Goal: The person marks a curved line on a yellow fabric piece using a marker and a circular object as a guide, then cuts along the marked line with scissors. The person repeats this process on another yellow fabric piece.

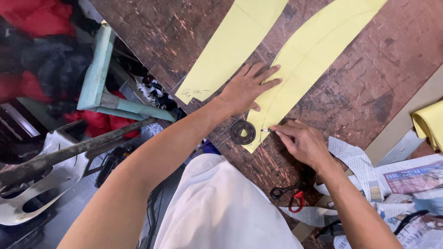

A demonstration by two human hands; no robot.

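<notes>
My left hand (247,88) lies flat, fingers spread, on the near end of a long curved yellow paper pattern piece (314,55) on the worn brown table (360,92). My right hand (302,142) pinches a small white marking tool (266,130), its tip at the pattern's lower edge. A dark round coiled weight (242,132) sits on the table just left of that tip. A second yellow pattern piece (230,46) with scribbled marks lies to the left, apart from both hands.
Scissors with black and red handles (290,196) lie near the table's front edge among newspaper sheets (406,184). A rolled yellow sheet (429,122) sits at the right. Off the table's left edge are a teal wooden frame (99,69), metal parts and red cloth.
</notes>
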